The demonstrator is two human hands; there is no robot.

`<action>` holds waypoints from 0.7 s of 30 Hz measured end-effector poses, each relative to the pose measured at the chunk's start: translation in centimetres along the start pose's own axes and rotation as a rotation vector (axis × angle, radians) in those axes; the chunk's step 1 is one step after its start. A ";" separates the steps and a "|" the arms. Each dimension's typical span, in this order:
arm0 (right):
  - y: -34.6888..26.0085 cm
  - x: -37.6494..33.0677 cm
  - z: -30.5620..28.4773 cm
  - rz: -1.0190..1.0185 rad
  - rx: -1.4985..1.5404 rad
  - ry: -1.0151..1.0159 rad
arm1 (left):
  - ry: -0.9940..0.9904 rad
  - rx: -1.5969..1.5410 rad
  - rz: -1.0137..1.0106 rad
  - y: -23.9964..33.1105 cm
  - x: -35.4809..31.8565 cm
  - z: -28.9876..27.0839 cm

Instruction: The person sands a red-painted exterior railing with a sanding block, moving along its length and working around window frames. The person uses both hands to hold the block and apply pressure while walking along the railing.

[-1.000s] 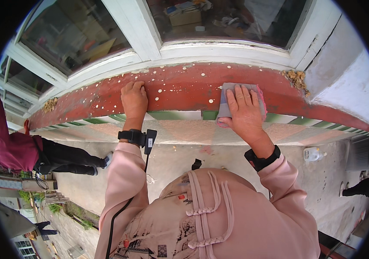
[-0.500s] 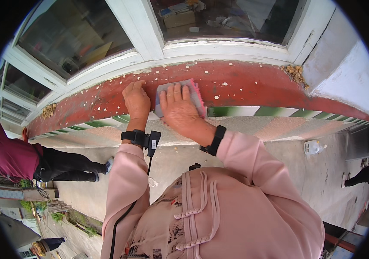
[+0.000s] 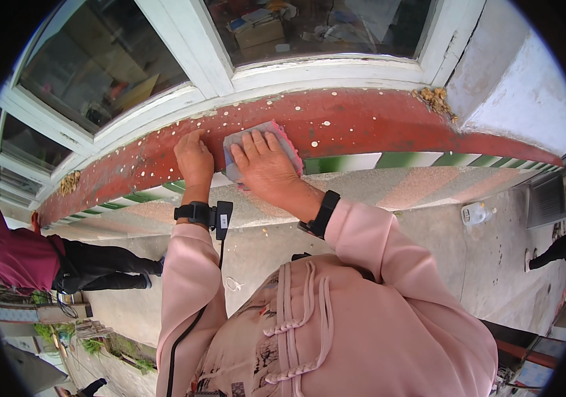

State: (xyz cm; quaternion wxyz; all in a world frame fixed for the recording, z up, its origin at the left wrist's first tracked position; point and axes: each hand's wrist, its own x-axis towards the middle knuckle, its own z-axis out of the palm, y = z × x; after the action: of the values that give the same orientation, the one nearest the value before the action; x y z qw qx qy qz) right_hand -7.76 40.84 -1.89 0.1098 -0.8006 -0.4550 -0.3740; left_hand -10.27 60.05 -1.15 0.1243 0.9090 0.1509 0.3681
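Note:
My right hand (image 3: 266, 165) lies over a folded grey cloth (image 3: 231, 142) with a pink fringed edge, its fingers stretched and pressing it onto a red painted window sill (image 3: 356, 119). One end of the cloth hangs at the sill's front edge. To the left, my left hand (image 3: 194, 162) leans on the same sill with its fingers curled down; nothing shows in it. Pale spots and specks dot the red paint around both hands. Each wrist wears a black band, and a small black box with a cable sits by the left one.
White-framed windows (image 3: 217, 66) rise behind the sill. Brown crumbly clumps (image 3: 434, 100) lie at its right corner. Green and white trim (image 3: 342, 163) runs along its front. A clear plastic jug (image 3: 475, 214) stands on the concrete floor. Another person (image 3: 28, 255) stands at the left, one at the far right.
The whole view has shifted, so the sill and windows sit further left. Against the sill's spots, my right hand and the cloth have slid slightly right; my left hand stays nearly in place.

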 end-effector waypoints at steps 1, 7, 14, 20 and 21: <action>0.8 -0.5 -0.5 0.004 0.007 -0.003 | 0.010 0.017 0.003 0.0 -0.1 0.1; 6.8 -4.1 -4.9 0.036 0.104 -0.102 | -0.020 0.023 -0.010 -0.2 -0.1 0.3; 13.7 -8.8 -9.1 0.094 0.059 -0.160 | -0.051 0.092 0.016 -0.6 0.0 0.4; 19.5 -12.9 -11.8 0.127 0.022 -0.171 | -0.055 0.111 0.037 -0.7 0.0 0.5; 20.5 -13.5 -12.2 0.128 0.014 -0.175 | -0.052 0.121 0.038 -0.8 0.1 0.4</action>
State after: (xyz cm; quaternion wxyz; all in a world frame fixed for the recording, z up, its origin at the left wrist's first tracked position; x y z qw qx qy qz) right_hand -1.38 14.35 0.51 0.0992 -0.8568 -0.4134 -0.2916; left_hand -10.07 60.74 -1.64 0.0659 0.9268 0.1521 0.3368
